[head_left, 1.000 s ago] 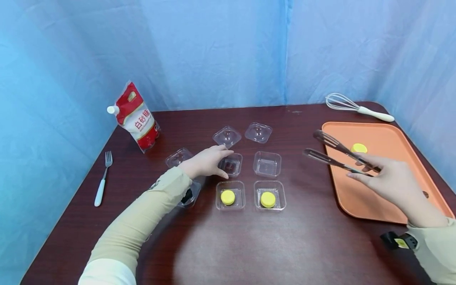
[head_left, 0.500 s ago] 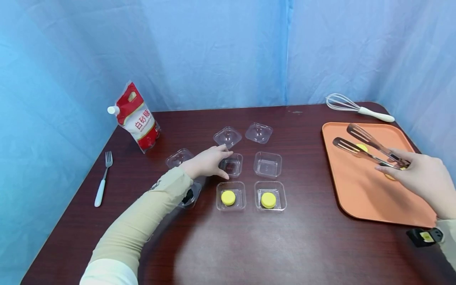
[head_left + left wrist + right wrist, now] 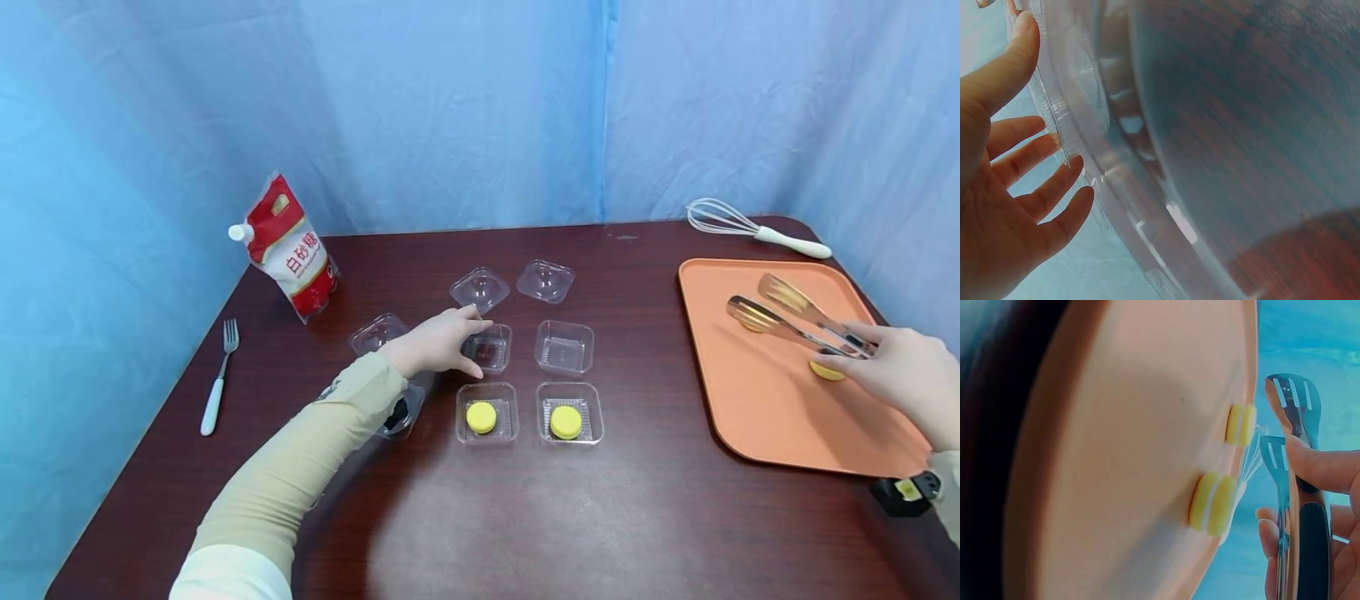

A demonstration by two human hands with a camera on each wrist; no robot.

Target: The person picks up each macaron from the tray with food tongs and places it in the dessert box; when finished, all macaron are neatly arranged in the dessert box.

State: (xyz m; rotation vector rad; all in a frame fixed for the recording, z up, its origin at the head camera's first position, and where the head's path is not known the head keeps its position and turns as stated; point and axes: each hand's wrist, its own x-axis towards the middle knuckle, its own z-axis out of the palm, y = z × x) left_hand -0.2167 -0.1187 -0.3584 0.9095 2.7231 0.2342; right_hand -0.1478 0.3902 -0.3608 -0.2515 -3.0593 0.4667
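My right hand (image 3: 903, 367) grips metal serving tongs (image 3: 1294, 406) with slotted heads and dark handle grips. The tongs stand spread above an orange tray (image 3: 757, 417), nothing between their heads. Two yellow macarons lie on the tray: the farther macaron (image 3: 1241, 425) is partly behind the heads in the head view; the nearer macaron (image 3: 1213, 503) sits under my hand. My left hand (image 3: 438, 340) rests at the left edge of a clear plastic box (image 3: 491, 348), fingers and thumb spread apart. Nearer boxes (image 3: 465, 433) (image 3: 592, 429) each contain a yellow macaron (image 3: 481, 417).
Another clear box (image 3: 564, 346) stands right of my left hand. Clear domed lids (image 3: 478, 288) lie behind, and more clear plastic is under my left arm. A sugar pouch (image 3: 296, 258) and fork (image 3: 217, 383) are left; a whisk (image 3: 757, 229) lies behind the tray.
My right hand has carried the tongs rightward, and their heads are now over the tray near the farther macaron. My left hand has stayed at the box.
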